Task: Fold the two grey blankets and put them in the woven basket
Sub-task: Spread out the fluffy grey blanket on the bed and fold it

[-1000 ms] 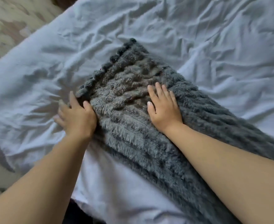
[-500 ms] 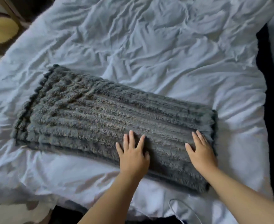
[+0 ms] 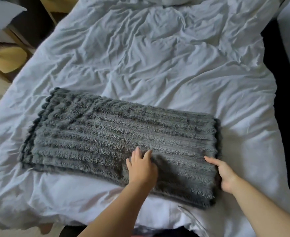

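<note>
On blanket (image 3: 106, 134) — left hand (image 3: 141, 170); right hand (image 3: 226, 175) at edge.

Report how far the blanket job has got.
Done: one grey blanket lies folded into a long strip on the bed. In hand: left hand rests on it, right hand at its right end. Left: more folds; second blanket and basket not in view.
</note>
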